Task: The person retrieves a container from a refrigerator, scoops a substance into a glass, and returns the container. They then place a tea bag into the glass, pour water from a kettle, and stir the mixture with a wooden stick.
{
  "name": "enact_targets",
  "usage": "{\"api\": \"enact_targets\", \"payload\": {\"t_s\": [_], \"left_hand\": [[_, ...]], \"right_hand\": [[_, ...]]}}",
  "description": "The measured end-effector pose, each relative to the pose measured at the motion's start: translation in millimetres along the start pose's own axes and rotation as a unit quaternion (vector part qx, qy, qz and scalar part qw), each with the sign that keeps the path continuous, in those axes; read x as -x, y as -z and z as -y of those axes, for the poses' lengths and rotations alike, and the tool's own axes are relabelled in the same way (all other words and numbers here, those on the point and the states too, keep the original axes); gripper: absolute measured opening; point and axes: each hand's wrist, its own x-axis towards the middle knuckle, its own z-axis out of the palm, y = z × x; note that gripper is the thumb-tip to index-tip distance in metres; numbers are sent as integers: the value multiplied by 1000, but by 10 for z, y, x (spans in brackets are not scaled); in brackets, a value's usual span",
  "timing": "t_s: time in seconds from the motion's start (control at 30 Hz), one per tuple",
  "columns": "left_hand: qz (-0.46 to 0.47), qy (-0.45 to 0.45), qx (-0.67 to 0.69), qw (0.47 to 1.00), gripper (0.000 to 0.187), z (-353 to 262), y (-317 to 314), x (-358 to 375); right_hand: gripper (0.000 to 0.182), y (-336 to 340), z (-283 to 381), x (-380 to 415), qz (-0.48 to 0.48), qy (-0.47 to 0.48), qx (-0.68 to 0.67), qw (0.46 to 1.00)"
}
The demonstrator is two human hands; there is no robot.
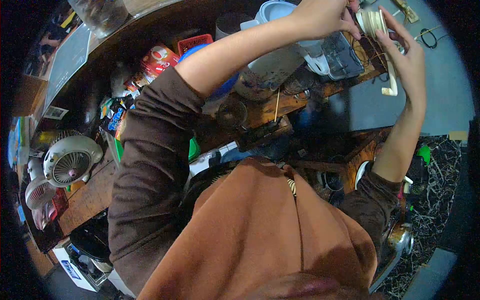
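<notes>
At the upper right, my right hand (pixel 407 57) grips a cream-white spool (pixel 374 24) between thumb and fingers. A white bent, crank-like piece (pixel 391 82) hangs below the spool beside that palm. My left hand (pixel 322 19) is just left of the spool, its fingers bent and pressed together near the spool's edge. What those fingers pinch is too small to make out. Thin brownish wires (pixel 367 55) dangle between the two hands. Both hands are raised over the far right part of the wooden bench (pixel 290 107).
A black basket (pixel 342 57), a cloudy plastic container (pixel 267 72) and a thin stick (pixel 277 105) lie below my left forearm. Red packets (pixel 159 59) and a fan (pixel 72 160) stand left. A wooden box edge (pixel 367 150) and tangled dark material (pixel 435 200) are right.
</notes>
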Motion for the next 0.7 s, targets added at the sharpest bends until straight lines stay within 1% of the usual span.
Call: {"api": "enact_targets", "payload": {"t_s": [0.07, 0.1, 0.13, 0.17, 0.2, 0.23, 0.3, 0.43, 0.5, 0.53, 0.57, 0.6, 0.63, 0.67, 0.7], "left_hand": [[43, -11, 104, 994, 45, -2, 59, -4], [43, -11, 103, 994, 45, 1, 72, -11], [66, 22, 139, 988, 46, 5, 84, -16], [88, 56, 174, 979, 47, 6, 91, -19], [36, 30, 144, 989, 50, -24, 70, -4], [36, 30, 143, 989, 50, -46, 62, -3], [-32, 45, 211, 976, 51, -102, 42, 5], [-30, 63, 207, 976, 51, -46, 35, -16], [63, 88, 291, 951, 58, -7, 50, -43], [64, 88, 290, 951, 58, 5, 59, -43], [29, 26, 213, 976, 52, 20, 73, -37], [-8, -36, 133, 990, 47, 42, 85, -32], [-7, -36, 133, 990, 47, 73, 84, -15], [12, -22, -20, 999, 35, 109, 75, 11], [31, -8, -173, 984, 24, 89, 99, 19]], "right_hand": [[45, -28, -16, -9, -16, -6, 4, 1000], [45, -41, -29, -15, -33, -12, 8, 999], [45, -52, -48, -23, -33, -11, 7, 999], [45, -65, -72, -29, -28, -32, -16, 999], [45, -80, -94, -36, -23, -53, -38, 998], [45, -110, -111, -44, -23, -52, -39, 998], [45, -175, -111, -57, -42, -63, -37, 996], [43, -184, -36, -36, -68, -65, -63, 994], [42, -179, -35, -14, -70, -66, -57, 994], [42, -182, -41, -6, -73, -68, -51, 994], [42, -193, -57, -1, -73, -68, -53, 994], [41, -204, -79, 0, -90, -54, -62, 993], [41, -206, -98, -2, -107, -39, -71, 991], [41, -191, -119, -6, -108, -39, -71, 991], [41, -169, -142, -12, -104, -45, -76, 991]]}}
